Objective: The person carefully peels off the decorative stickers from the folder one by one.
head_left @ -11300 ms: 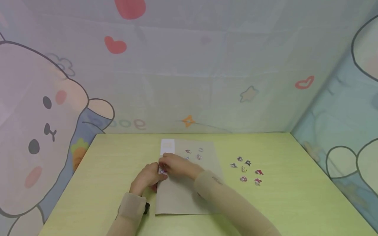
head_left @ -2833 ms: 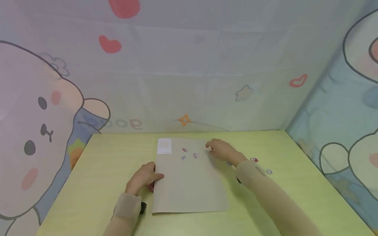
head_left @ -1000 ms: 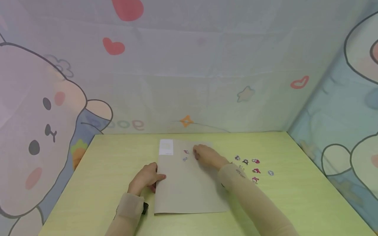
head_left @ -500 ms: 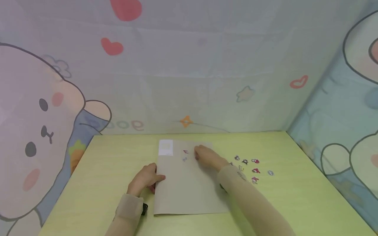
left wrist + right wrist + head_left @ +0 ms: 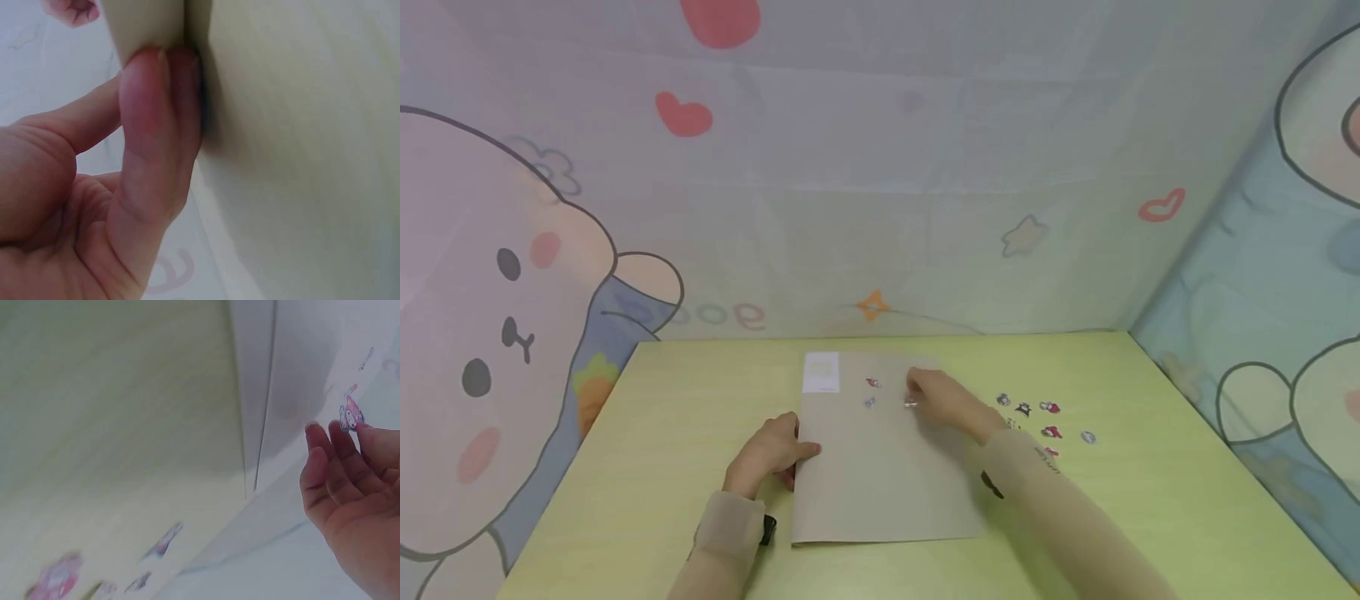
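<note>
pinching a small cartoon sticker (image 5: 351, 416) at its fingertips, the right hand (image 5: 943, 402) hangs over the top right part of the grey-brown card sheet (image 5: 880, 467); in the head view the same sticker (image 5: 911, 404) shows only as a pale fleck at the hand's 9 o'clock edge. two stuck stickers (image 5: 872, 392) sit on the sheet just beyond it, toward 9 o'clock, below a white label (image 5: 821, 372) at the sheet's top left corner. the left hand (image 5: 767, 455) presses the sheet's left edge, fingers laid straight and together on the green table (image 5: 662, 433), gripping nothing. a loose cluster of stickers (image 5: 1037, 421) lies on the table at 3 o'clock from the sheet, well apart from the stuck ones.

risk, as i judge it: the sticker is held by a thin pinch, so it may curl onto a fingertip and cling there, or land crooked or overlapping the two neighbours if set down too close. if the left hand eased off, the sheet could slide under the pressing finger.

the right wrist view shows the sticker's pink and blue print and the pinch itself, hidden from the head camera; the left wrist view shows the fingertips (image 5: 161, 87) flat at the sheet's edge. only the head view gives the whole layout.
</note>
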`<state>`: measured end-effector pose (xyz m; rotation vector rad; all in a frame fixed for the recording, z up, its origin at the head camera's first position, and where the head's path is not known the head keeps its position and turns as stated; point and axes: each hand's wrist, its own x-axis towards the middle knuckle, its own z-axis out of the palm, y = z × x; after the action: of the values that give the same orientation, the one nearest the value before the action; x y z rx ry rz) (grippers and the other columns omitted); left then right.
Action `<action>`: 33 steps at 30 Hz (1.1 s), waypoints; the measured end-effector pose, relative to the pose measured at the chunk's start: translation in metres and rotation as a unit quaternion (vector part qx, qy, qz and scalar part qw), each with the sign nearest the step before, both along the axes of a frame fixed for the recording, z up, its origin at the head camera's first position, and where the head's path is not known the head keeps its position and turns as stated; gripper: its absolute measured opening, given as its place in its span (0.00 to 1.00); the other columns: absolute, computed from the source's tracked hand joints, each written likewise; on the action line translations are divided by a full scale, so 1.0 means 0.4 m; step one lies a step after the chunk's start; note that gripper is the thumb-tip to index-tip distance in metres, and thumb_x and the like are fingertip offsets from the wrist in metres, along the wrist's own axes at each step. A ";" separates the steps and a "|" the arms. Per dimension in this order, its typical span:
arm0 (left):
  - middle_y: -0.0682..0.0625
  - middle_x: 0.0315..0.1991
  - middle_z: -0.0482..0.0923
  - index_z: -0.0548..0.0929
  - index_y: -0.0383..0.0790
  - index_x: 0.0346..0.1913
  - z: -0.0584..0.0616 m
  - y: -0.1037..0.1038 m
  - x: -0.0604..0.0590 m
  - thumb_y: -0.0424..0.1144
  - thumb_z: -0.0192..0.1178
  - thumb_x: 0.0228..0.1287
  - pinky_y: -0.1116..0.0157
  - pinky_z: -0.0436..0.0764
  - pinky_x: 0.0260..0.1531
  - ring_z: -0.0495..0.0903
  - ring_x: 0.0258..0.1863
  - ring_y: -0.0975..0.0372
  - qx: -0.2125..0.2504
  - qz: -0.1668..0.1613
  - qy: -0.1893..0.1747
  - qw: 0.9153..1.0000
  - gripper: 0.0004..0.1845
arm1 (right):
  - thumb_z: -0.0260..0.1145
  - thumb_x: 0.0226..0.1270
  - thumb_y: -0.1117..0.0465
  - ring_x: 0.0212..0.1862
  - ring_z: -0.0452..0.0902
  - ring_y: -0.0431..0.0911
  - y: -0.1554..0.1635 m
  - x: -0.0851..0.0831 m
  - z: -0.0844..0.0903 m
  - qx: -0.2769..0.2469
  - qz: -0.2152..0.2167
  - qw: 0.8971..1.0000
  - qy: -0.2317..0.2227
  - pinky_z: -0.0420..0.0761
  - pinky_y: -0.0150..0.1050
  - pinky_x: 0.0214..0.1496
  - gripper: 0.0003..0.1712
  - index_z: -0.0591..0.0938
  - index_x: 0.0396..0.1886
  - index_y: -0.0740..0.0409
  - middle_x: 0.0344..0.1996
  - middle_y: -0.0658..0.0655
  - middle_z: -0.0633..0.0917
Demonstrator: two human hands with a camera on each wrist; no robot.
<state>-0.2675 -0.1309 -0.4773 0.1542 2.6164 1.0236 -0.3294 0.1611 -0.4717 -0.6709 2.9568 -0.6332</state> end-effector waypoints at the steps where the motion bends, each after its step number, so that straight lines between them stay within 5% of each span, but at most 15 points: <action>1: 0.43 0.24 0.76 0.71 0.32 0.39 0.000 0.001 -0.001 0.39 0.64 0.66 0.63 0.79 0.25 0.81 0.14 0.57 -0.001 0.000 0.000 1.000 0.14 | 0.61 0.70 0.69 0.32 0.72 0.45 0.010 0.004 0.005 -0.001 0.003 1.000 -0.002 0.75 0.40 0.38 0.04 0.75 0.34 0.57 0.28 0.51 0.77; 9: 0.42 0.25 0.76 0.72 0.31 0.39 0.005 -0.004 -0.004 0.39 0.64 0.67 0.63 0.80 0.25 0.81 0.14 0.56 0.005 0.007 -0.006 1.000 0.14 | 0.58 0.72 0.68 0.32 0.70 0.44 0.123 0.041 0.052 -0.005 0.025 1.000 -0.005 0.73 0.40 0.37 0.04 0.75 0.35 0.59 0.31 0.53 0.80; 24: 0.42 0.25 0.76 0.71 0.32 0.38 -0.004 0.008 -0.001 0.38 0.64 0.66 0.63 0.80 0.23 0.81 0.14 0.56 0.010 0.006 -0.003 1.000 0.14 | 0.60 0.71 0.68 0.23 0.68 0.42 0.382 0.168 0.068 -0.029 -0.022 0.999 -0.021 0.70 0.36 0.25 0.03 0.75 0.34 0.60 0.25 0.55 0.78; 33: 0.42 0.25 0.76 0.72 0.31 0.39 -0.007 0.005 -0.003 0.38 0.64 0.66 0.63 0.79 0.24 0.81 0.14 0.56 0.009 0.008 -0.004 1.000 0.14 | 0.62 0.70 0.65 0.23 0.68 0.43 0.541 0.159 0.050 -0.018 -0.081 0.997 -0.006 0.70 0.37 0.26 0.05 0.74 0.34 0.60 0.24 0.54 0.76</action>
<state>-0.2687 -0.1291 -0.4800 0.1327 2.6053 1.0501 -0.2659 0.3774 -0.4519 -0.4293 3.0168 -0.6992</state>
